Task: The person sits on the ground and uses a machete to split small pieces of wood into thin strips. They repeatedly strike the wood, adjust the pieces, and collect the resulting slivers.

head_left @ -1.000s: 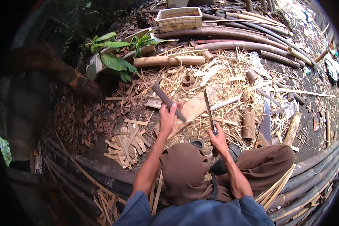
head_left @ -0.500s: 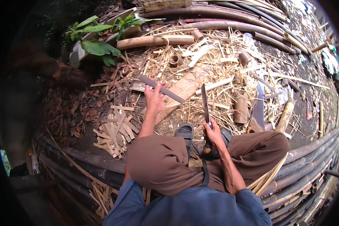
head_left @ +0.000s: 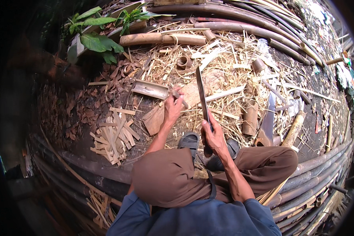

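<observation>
My left hand (head_left: 172, 109) is closed around a short grey-brown bamboo strip (head_left: 181, 99), seen nearly end-on and a little blurred. It is above a flat wooden board (head_left: 155, 120) on the ground. A long-bladed machete (head_left: 202, 92) stands almost upright in my right hand (head_left: 214, 138), its blade pointing away from me. The right fingers wrap the lower part of the machete, just in front of my sandals. Beyond my left hand lies a split half of bamboo (head_left: 150, 89).
Cut bamboo slats (head_left: 115, 138) are heaped at left. A handsaw (head_left: 268, 120) and a bamboo tube (head_left: 250, 118) lie at right among shavings (head_left: 228, 74). Long bamboo poles (head_left: 240, 26) run along the far side, with more poles (head_left: 314, 173) beside me.
The bamboo strip has turned from lying crosswise to nearly end-on, as my left hand moved right. My right hand has shifted left and away from me, bringing the machete closer to the strip.
</observation>
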Action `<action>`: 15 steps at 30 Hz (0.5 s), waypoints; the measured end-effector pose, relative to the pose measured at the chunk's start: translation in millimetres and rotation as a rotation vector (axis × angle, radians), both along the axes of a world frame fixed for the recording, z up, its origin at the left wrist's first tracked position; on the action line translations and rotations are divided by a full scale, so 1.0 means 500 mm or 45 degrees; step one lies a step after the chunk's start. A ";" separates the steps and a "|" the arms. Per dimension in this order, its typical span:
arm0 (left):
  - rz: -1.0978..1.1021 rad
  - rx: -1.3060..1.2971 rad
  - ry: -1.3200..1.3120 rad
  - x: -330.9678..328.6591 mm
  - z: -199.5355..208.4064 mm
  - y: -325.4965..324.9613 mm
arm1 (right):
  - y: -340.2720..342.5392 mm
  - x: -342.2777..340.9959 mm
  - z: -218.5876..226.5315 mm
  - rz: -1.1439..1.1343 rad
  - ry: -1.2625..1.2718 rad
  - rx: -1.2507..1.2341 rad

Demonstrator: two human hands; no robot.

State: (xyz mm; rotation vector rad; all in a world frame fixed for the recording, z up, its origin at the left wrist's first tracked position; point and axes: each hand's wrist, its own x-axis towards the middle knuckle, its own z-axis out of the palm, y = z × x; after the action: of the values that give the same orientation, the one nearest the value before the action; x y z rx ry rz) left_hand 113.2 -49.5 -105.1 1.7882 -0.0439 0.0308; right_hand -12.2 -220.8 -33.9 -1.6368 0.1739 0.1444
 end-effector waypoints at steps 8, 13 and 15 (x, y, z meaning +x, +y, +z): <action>-0.230 0.075 -0.051 -0.041 0.003 -0.021 | 0.044 0.054 0.026 0.018 0.321 0.254; -0.270 0.070 -0.028 -0.050 0.014 -0.030 | 0.048 0.064 0.016 -0.010 0.351 0.322; -0.299 0.074 -0.073 -0.049 0.022 -0.032 | 0.048 0.065 0.013 -0.024 0.374 0.336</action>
State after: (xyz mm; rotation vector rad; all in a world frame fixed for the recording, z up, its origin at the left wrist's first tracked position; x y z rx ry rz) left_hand 88.9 -65.3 -94.2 1.8298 -0.2981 -0.0891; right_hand 20.3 -196.8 -27.5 -1.3453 0.3785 0.3784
